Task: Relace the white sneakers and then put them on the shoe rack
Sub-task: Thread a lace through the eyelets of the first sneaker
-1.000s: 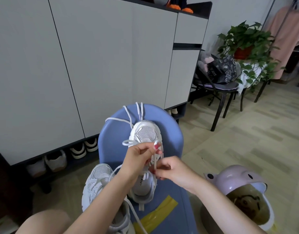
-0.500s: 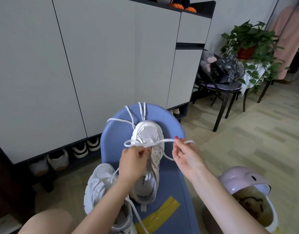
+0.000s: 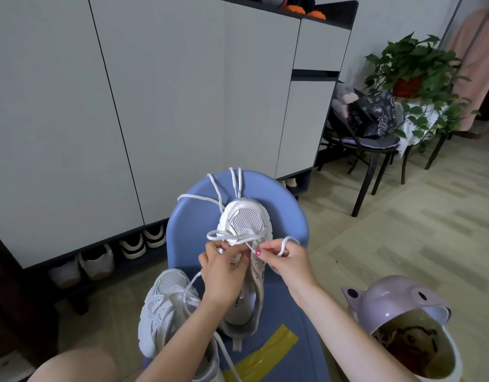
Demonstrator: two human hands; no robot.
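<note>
Soft, even daylight filled the room; shadows stayed faint. Wide-angle distortion bowed the tall pale-grey cabinet doors (image 3: 155, 106); focus held sharp.

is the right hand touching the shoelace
Touching: the head view shows the right hand pinching a loop of the shoelace between thumb and fingertips.

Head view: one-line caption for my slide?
Both hands, left and right, pinch the lace over a white sneaker.
</note>
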